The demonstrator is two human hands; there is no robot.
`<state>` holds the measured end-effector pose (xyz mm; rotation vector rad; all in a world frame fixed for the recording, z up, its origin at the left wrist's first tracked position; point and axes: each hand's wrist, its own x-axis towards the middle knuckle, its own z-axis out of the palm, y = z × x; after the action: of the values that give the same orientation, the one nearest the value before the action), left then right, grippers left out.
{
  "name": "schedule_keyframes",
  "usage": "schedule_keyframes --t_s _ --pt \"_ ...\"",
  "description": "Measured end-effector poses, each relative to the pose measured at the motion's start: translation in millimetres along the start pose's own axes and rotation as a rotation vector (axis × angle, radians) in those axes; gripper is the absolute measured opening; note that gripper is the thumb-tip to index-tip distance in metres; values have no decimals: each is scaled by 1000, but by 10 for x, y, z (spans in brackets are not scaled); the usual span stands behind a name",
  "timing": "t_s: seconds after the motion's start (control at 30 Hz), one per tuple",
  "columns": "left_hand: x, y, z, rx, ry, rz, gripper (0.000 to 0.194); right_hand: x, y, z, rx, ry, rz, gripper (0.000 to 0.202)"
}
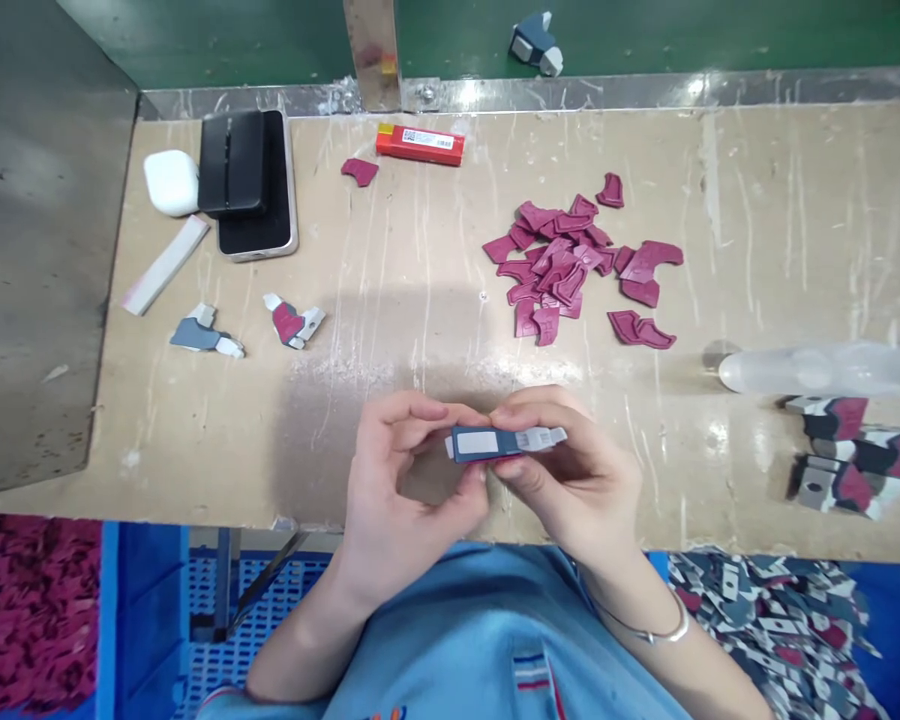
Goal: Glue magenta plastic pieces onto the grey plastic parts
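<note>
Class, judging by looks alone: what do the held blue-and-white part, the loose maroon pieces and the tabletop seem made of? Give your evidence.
Blue-and-white part: probably hard plastic, satin; crisp, moulded-looking edges.
Maroon pieces: plastic or firm rubber, low sheen; raised rims.
Tabletop: perhaps coated board, slightly glossy; pale streaks, soft glare.

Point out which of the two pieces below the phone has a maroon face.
The right piece, nearer the left hand; the left piece is blue-grey.
</note>
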<state>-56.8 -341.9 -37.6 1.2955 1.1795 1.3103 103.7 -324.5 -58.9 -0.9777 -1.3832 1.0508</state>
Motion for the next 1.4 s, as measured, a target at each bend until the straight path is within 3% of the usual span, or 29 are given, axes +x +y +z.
schedule_keyframes --t_s 0.2,0.33,0.5,0.8,1.13,1.27,1.4 --pt "-41 -83 7 47 26 66 54 -15 -11 12 -22 35 20 22" --pt "-44 -111 22 69 25 73 53 -16 -10 39 -51 44 25 16" --pt "-52 -111 58 93 43 28 51 -32 3 53 -104 55 22 10" --pt "-55 -46 170 81 34 91 44 -34 43 16 -21 143 26 10" --pt "28 -20 143 -69 91 89 30 -7 -8 -17 19 13 0 18" --pt "37 -53 170 -85 121 100 32 -6 3 8 32 17 -3 19" --pt "62 -86 156 -67 70 181 37 -9 -7 17 31 58 -9 17"
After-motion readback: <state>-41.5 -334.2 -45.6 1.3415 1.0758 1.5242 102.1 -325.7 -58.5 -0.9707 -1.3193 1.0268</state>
